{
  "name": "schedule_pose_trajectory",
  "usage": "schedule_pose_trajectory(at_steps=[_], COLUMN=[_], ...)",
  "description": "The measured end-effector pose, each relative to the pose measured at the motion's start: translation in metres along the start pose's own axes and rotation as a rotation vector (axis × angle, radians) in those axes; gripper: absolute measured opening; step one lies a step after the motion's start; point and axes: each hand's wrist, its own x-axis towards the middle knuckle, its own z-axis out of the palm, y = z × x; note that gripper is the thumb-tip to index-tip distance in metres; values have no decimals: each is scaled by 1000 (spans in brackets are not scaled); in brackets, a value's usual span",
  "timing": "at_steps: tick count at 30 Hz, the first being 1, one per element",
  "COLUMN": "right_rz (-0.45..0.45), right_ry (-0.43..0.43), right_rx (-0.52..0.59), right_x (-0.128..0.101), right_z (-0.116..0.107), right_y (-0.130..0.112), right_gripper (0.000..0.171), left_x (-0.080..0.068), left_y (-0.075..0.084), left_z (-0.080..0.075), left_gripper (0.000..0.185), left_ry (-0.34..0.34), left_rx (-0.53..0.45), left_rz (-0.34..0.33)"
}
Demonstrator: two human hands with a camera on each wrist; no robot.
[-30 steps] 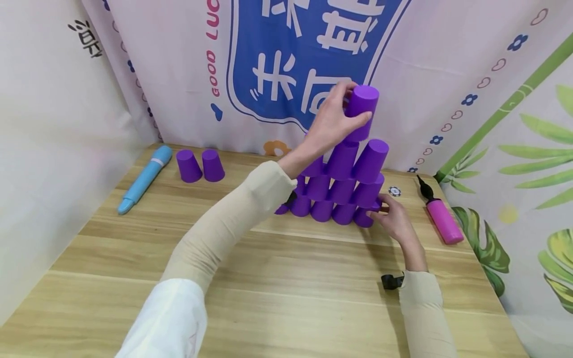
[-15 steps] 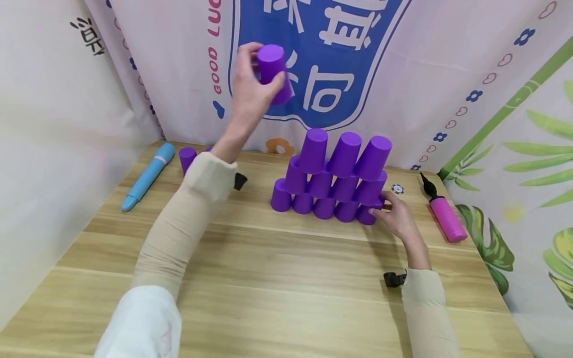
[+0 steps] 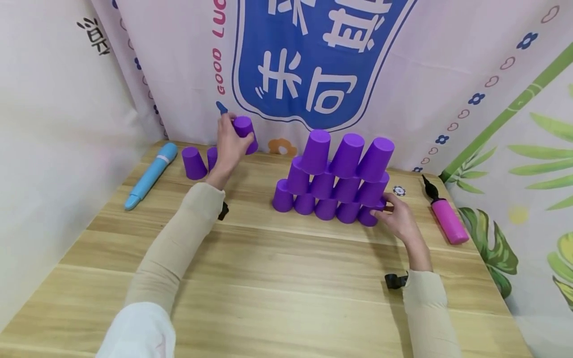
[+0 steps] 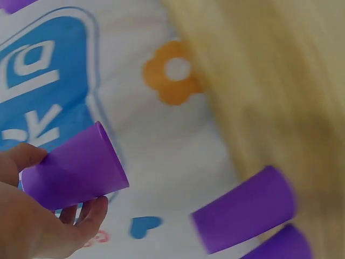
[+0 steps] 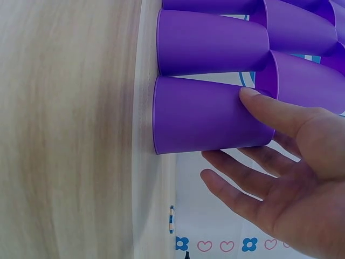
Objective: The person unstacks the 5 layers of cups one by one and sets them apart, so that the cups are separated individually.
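A pyramid of upside-down purple cups (image 3: 336,179) stands at the back of the wooden table (image 3: 277,278), three rows high. My left hand (image 3: 230,141) grips a single purple cup (image 3: 244,132) (image 4: 73,172) low over the table's back left, beside two loose purple cups (image 3: 194,162) (image 4: 245,208). My right hand (image 3: 394,216) (image 5: 280,162) rests with straight fingers against the bottom-right cup (image 3: 368,215) (image 5: 207,116) of the pyramid, thumb on its side.
A blue pump (image 3: 149,175) lies at the back left, a pink pump (image 3: 445,219) at the right edge, a small poker chip (image 3: 399,190) behind the pyramid. Printed cloth walls close in the back and sides.
My left hand lifted the top cup off the pyramid, carried it left and lowered it toward the two loose cups. The right hand stayed at the pyramid's bottom-right cup.
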Motion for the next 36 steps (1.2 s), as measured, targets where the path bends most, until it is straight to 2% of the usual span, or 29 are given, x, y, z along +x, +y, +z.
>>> schedule_pose_trajectory(at_steps=[7,12,21,36], right_rz=[1,0,8,4], right_ry=[-1,6,7,2], right_rx=[7,2,-5,4], right_x=[-1,-1,-1,-1], right_z=[1,1,1,1], right_y=[1,1,0,-1], right_gripper=[52,52,53,53], left_x=[-5,-7,-18,-25], left_y=[-34,-50,-63,-71], left_z=[16,22,26,35], left_gripper=[59,58,61,56], left_ry=[-58,-76,-133,-121], left_rx=[118,177,279,340], left_rz=[-59,-75,-103,-111])
